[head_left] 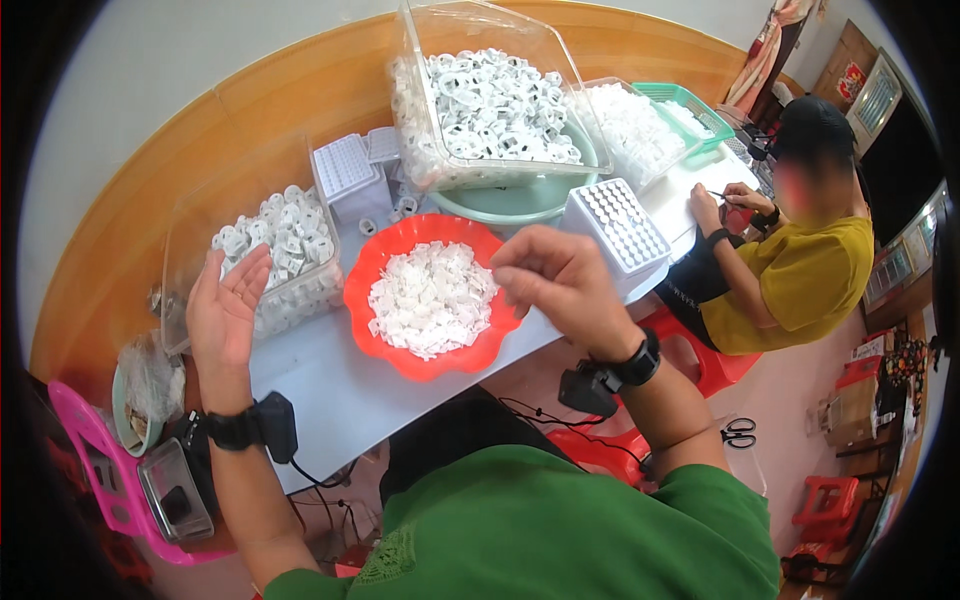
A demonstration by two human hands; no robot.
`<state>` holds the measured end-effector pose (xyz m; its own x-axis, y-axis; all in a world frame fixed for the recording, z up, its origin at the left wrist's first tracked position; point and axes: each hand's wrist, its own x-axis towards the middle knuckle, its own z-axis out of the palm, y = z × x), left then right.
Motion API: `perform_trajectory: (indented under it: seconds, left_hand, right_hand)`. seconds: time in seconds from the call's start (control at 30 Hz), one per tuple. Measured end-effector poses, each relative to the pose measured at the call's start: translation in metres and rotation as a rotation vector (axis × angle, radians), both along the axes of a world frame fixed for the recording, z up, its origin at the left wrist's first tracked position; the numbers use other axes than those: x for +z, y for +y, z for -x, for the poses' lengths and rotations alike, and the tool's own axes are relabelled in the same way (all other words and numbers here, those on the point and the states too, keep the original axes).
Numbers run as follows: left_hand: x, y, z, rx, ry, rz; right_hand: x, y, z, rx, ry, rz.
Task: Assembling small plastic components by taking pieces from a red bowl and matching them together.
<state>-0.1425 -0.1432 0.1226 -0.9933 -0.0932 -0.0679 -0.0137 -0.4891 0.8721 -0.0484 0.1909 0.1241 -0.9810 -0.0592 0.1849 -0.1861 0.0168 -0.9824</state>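
My left hand point(228, 308) is raised at the front of a clear bin point(180, 275) of white round plastic parts point(275, 235). Its palm shows, the fingers stretch upward, and no object is visible in it. Above the right rim of a red scalloped bowl point(395, 362) hovers my right hand point(562, 285), thumb and fingertips pinched together. Whatever lies between those fingertips, if anything, is too small to tell. Small flat white plastic pieces point(430, 300) are heaped in the bowl.
Behind the bowl, a big clear bin point(500, 165) of white parts leans tilted over a pale green basin point(500, 205). White racks with rows of holes point(617, 228) point(347, 170) flank it. A co-worker in yellow point(800, 270) sits at right. A red stool point(600, 450) stands below.
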Motion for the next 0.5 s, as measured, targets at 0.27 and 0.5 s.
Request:
perform_trajectory:
  seconds: [0.27, 0.5]
  left_hand:
    - [-0.037, 0.038, -0.057, -0.384, 0.204, 0.063]
    - [-0.053, 0.053, -0.078, -0.454, 0.031, 0.095]
  right_hand:
    - [0.043, 0.044, 0.066, -0.318, 0.297, -0.448]
    - [0.026, 0.098, 0.18, -0.228, 0.125, -1.189]
